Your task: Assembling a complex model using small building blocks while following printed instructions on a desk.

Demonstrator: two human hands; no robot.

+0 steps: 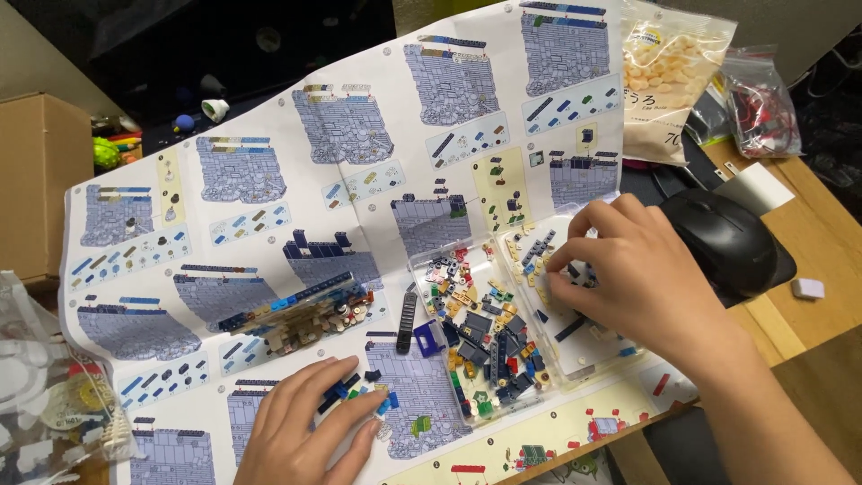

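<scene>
Clear plastic tray (503,377) at three o'clock keeps bricks corralled; right hand (628,278) digs in, fingers spread. Left hand (305,427) at six o'clock pins loose blue pieces (346,388), fingers together.

Both hands down, fingers busy.
Left hand (305,422) lies flat, palm down, fingers spread forward; right hand (628,278) arches from the right, fingertips curled and pinching downward.

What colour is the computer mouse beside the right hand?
Black: the computer mouse lies just past the right hand, clearest in the head view.
</scene>
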